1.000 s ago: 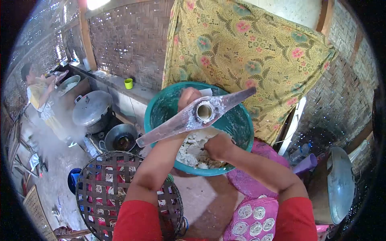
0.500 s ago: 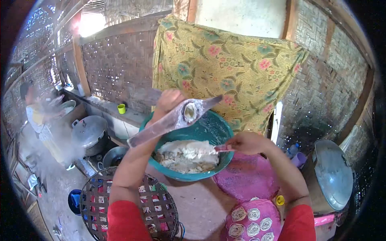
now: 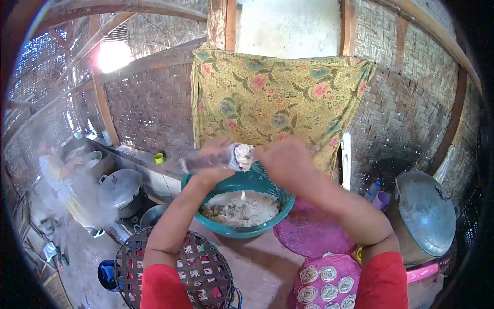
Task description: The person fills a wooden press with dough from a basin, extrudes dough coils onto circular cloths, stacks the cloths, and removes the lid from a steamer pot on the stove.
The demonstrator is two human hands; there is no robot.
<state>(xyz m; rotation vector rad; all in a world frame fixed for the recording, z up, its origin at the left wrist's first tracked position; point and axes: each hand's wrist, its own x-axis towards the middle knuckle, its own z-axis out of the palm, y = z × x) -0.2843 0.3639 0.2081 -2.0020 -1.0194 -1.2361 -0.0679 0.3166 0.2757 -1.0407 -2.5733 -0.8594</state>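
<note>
My left hand (image 3: 218,147) is wrapped round a wooden hand press (image 3: 203,162), tilted over the teal basin (image 3: 236,233). White dough (image 3: 244,154) fills the round opening of the press. Right at that opening is my right hand (image 3: 285,159), closed and smeared by motion, with the end of a pinkish spatula-like tool (image 3: 314,149) faintly showing beside it. Below, the basin holds more white, crumbly dough (image 3: 244,208), with a small piece standing up or falling near its middle.
Coiled white noodle nests (image 3: 328,275) lie on a pink round mat (image 3: 311,288); another pink mat (image 3: 309,234) is behind it. A woven basket (image 3: 221,268) stands left. Lidded pots (image 3: 121,188) and a large pot (image 3: 424,213) flank the area. A person (image 3: 64,175) stands in steam.
My right hand has risen from the dough in the basin to the press opening. The opening, hollow before, now holds white dough. My left hand has lowered and turned the press.
</note>
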